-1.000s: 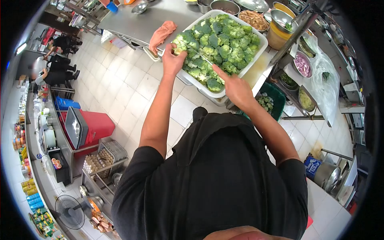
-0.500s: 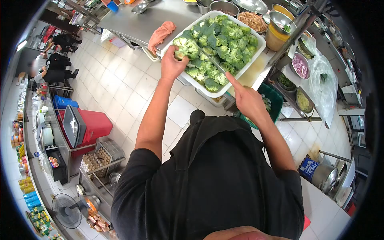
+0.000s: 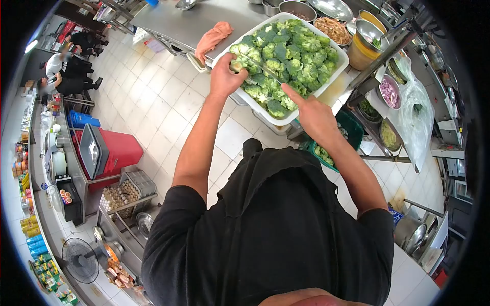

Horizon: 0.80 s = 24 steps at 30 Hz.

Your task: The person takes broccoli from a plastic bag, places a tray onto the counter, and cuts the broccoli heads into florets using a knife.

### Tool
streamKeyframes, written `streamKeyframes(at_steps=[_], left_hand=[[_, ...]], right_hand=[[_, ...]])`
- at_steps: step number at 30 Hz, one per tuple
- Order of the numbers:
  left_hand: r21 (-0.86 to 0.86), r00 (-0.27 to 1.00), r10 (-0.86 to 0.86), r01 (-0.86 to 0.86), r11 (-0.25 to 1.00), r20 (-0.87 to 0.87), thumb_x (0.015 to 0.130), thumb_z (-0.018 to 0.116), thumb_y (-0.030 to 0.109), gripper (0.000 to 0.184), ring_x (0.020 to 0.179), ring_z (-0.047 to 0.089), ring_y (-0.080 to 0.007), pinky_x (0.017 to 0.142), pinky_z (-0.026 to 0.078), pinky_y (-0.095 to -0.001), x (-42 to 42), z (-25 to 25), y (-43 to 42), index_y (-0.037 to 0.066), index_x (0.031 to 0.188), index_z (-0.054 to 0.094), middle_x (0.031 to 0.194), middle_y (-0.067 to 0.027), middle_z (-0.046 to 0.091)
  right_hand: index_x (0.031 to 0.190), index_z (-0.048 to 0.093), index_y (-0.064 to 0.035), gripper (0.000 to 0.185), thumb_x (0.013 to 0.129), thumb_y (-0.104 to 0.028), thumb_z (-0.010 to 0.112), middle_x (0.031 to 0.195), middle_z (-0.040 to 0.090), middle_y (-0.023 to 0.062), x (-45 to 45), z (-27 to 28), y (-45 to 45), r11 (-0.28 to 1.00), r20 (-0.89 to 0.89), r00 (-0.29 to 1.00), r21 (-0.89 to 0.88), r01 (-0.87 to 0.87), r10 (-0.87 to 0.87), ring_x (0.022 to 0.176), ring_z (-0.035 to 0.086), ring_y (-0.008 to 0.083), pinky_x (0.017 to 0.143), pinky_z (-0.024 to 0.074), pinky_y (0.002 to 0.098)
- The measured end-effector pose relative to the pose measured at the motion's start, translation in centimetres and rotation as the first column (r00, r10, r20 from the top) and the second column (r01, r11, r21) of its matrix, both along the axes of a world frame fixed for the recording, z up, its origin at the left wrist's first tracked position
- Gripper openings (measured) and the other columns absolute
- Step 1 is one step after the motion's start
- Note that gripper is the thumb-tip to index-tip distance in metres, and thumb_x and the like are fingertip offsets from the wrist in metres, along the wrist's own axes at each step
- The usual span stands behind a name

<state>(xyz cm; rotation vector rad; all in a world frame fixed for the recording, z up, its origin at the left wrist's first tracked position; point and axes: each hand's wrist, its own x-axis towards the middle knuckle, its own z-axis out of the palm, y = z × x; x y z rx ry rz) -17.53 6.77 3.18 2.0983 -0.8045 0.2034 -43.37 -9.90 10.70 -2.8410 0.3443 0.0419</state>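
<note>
My left hand (image 3: 227, 77) is closed around a broccoli head (image 3: 248, 54) at the near left corner of a white plastic tub (image 3: 282, 121). The pale cut stem shows beside my thumb. In my right hand (image 3: 315, 116) is a knife, index finger stretched along the top of its blade (image 3: 272, 73). The blade slants up and left, its far end at the broccoli head; whether it has entered the head I cannot tell. Green broccoli florets (image 3: 301, 58) fill the tub below both hands. The knife's handle is hidden inside my right fist.
An orange cloth (image 3: 213, 40) lies on the steel table (image 3: 168, 23) left of the tub. Bowls and yellow containers (image 3: 361, 53) stand beyond it. A green basket (image 3: 351, 130) with broccoli pieces sits low at right. Several people (image 3: 69, 71) are far left, near a red bin (image 3: 120, 152).
The broccoli head in my left hand has turned, so its stem end now shows. The knife has shifted slightly with my right hand. The whole view has swung a little.
</note>
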Motion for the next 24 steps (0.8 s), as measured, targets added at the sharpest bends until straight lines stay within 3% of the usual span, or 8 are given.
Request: streamKeyframes(at_steps=[7, 9, 11, 13, 14, 17, 24], left_hand=[[0.033, 0.999, 0.007, -0.008, 0.999, 0.041, 0.074, 0.078, 0.02, 0.043, 0.075, 0.067, -0.027, 0.073, 0.054, -0.0399, 0.3, 0.7, -0.5, 0.004, 0.112, 0.065, 0.084, -0.0145, 0.069], [0.052, 1.0, 0.019, -0.019, 0.998, 0.003, 0.073, 0.078, 0.021, 0.043, 0.086, 0.068, -0.032, 0.078, 0.055, -0.0416, 0.2, 0.9, -0.7, 0.004, 0.11, 0.065, 0.099, -0.0157, 0.069], [0.079, 0.999, 0.015, -0.013, 0.997, -0.029, 0.073, 0.078, 0.02, 0.042, 0.092, 0.069, -0.0343, 0.082, 0.056, -0.0425, 0.2, 1.2, -0.5, 0.004, 0.11, 0.064, 0.107, -0.0164, 0.069], [0.064, 1.0, -0.001, 0.001, 0.998, 0.002, 0.073, 0.078, 0.021, 0.042, 0.091, 0.068, -0.0347, 0.081, 0.056, -0.0426, 0.1, 1.2, -0.5, 0.004, 0.11, 0.064, 0.106, -0.0165, 0.069], [0.058, 1.0, -0.003, 0.002, 0.998, 0.014, 0.073, 0.078, 0.021, 0.042, 0.091, 0.068, -0.035, 0.081, 0.056, -0.0426, -0.1, 1.0, -0.3, 0.004, 0.11, 0.064, 0.106, -0.0165, 0.069], [-0.005, 1.0, -0.001, 0.001, 1.0, -0.026, 0.074, 0.079, 0.018, 0.042, 0.082, 0.067, -0.0325, 0.074, 0.055, -0.0415, -0.2, 0.4, 0.2, 0.004, 0.11, 0.063, 0.102, -0.0162, 0.068], [-0.21, 0.995, 0.027, -0.048, 0.976, -0.099, 0.08, 0.08, 0.014, 0.039, 0.068, 0.059, -0.0201, 0.064, 0.05, -0.0341, -1.2, -2.0, 0.7, 0.002, 0.111, 0.058, 0.083, -0.0114, 0.063]], right_hand=[[0.161, 0.04, -0.0345, 0.077, 0.092, -0.001, 0.048, 0.085, 0.068, 0.0288, 2.5, -0.9, -0.1, 0.973, 0.006, 0.999, 0.226, 0.04, -0.042, 0.078, 0.069, 0.0424, 0.079, 0.056, 0.0522], [0.162, 0.038, -0.0339, 0.073, 0.096, -0.003, 0.046, 0.083, 0.067, 0.0269, 2.4, -1.2, -0.5, 0.912, -0.012, 0.998, 0.405, 0.063, -0.064, 0.071, 0.067, 0.0393, 0.074, 0.0561, 0.0492], [0.163, 0.036, -0.0338, 0.069, 0.1, -0.007, 0.045, 0.078, 0.066, 0.0218, 2.0, -1.0, -0.7, 0.77, -0.046, 0.995, 0.631, 0.1, -0.091, 0.061, 0.065, 0.0328, 0.064, 0.0565, 0.0446], [0.164, 0.033, -0.0332, 0.065, 0.104, -0.011, 0.044, 0.075, 0.062, 0.0143, 1.1, -1.0, -1.0, 0.495, -0.174, 0.966, 0.833, 0.247, -0.189, 0.055, 0.059, 0.0235, 0.055, 0.0534, 0.0383], [0.165, 0.032, -0.033, 0.064, 0.106, -0.013, 0.044, 0.073, 0.06, 0.0106, 0.4, -1.2, -1.1, 0.331, -0.251, 0.944, 0.891, 0.311, -0.213, 0.052, 0.056, 0.0188, 0.051, 0.0518, 0.0351], [0.166, 0.029, -0.0347, 0.064, 0.107, -0.016, 0.047, 0.073, 0.056, 0.0016, -1.9, 0.1, -1.9, 0.161, -0.279, 0.914, 0.928, 0.336, -0.295, 0.051, 0.049, 0.009, 0.046, 0.0473, 0.0277], [0.167, 0.026, -0.0331, 0.07, 0.104, -0.013, 0.049, 0.074, 0.056, 0.0039, -5.1, -2.2, -1.7, 0.227, -0.234, 0.896, 0.915, 0.335, -0.378, 0.05, 0.049, 0.0105, 0.046, 0.0479, 0.03]])
